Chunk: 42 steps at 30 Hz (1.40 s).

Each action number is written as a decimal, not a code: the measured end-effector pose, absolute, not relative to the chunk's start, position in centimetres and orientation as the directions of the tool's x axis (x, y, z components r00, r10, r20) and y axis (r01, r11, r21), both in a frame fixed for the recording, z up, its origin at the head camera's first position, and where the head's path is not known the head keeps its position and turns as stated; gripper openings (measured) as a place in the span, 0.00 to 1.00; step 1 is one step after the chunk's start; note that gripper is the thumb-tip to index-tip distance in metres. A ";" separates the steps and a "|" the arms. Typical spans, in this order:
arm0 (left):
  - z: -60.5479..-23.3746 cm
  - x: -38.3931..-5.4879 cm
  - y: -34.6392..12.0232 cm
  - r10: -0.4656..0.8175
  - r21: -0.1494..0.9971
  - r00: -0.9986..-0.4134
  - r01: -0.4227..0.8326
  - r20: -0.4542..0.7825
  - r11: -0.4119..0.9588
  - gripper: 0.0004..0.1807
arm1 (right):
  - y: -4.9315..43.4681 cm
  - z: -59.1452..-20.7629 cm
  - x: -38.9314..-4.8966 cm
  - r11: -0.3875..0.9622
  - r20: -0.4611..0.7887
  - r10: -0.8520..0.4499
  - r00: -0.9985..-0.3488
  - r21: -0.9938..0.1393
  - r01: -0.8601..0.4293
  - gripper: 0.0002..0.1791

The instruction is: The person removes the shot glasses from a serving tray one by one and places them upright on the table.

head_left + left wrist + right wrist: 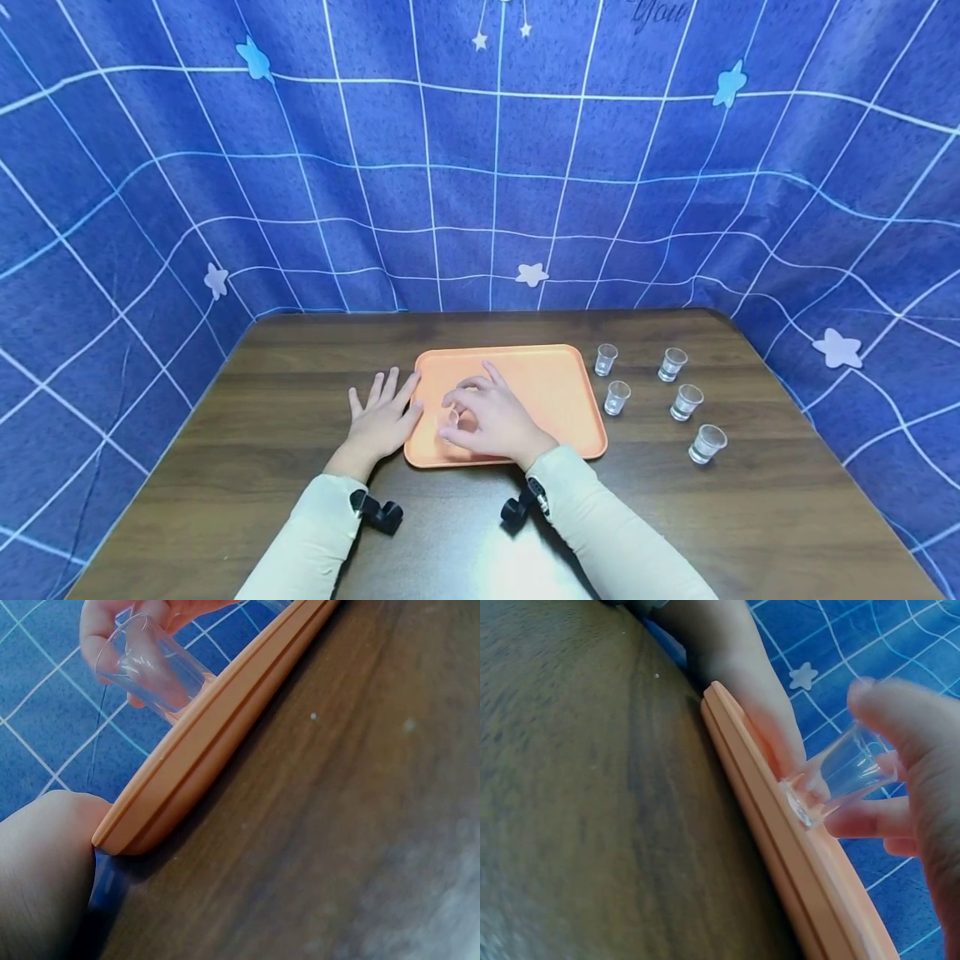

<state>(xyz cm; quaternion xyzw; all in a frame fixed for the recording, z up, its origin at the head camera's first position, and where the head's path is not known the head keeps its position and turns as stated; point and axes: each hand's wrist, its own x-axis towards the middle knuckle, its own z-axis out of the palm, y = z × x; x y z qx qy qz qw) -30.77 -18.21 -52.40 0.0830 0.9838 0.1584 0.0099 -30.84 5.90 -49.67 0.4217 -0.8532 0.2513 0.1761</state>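
An orange rectangular tray (532, 383) lies on the wooden table. My right hand (491, 418) is over its left half, with thumb and fingers curved round a small clear shot glass (453, 420). That glass (847, 771) stands upright on the tray, near its edge, in the right wrist view. Fingers show through its transparent wall in the left wrist view, where the glass (154, 667) rises above the tray rim (180, 769). My left hand (381, 423) lies flat on the table with fingers spread, its thumb side against the tray's left edge.
Right of the tray, two shot glasses (617, 398) stand close to its edge. Farther right, three more glasses (686, 402) form a slanting row. A blue curtain (465, 192) with white lines and stars hangs behind and around the table (300, 350).
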 end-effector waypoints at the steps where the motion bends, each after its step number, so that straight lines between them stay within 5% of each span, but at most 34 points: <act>1: -52.4 -30.8 -18.2 0.166 0.315 -0.986 0.160 0.007 0.936 0.34 | 5.9 -49.7 -30.9 0.516 0.515 -0.635 -0.576 -0.272 -0.812 0.20; 11: -52.4 -31.0 -18.0 0.170 0.315 -0.985 0.160 -0.004 0.936 0.35 | 6.0 -49.8 -31.1 0.519 0.522 -0.661 -0.540 -0.202 -0.831 0.18; 22: -52.5 -31.0 -18.0 0.167 0.317 -0.986 0.159 0.002 0.935 0.36 | 7.7 -49.2 -30.9 0.547 0.500 -0.641 -0.583 -0.236 -0.803 0.16; 33: -52.6 -31.0 -18.5 0.177 0.325 -0.984 0.168 0.004 0.931 0.36 | 12.8 -47.4 -30.1 0.602 0.528 -0.565 -0.633 -0.261 -0.755 0.14; 42: -52.4 -30.8 -18.2 0.175 0.333 -0.985 0.170 0.015 0.928 0.36 | 18.6 -46.8 -29.4 0.619 0.606 -0.509 -0.611 -0.235 -0.749 0.13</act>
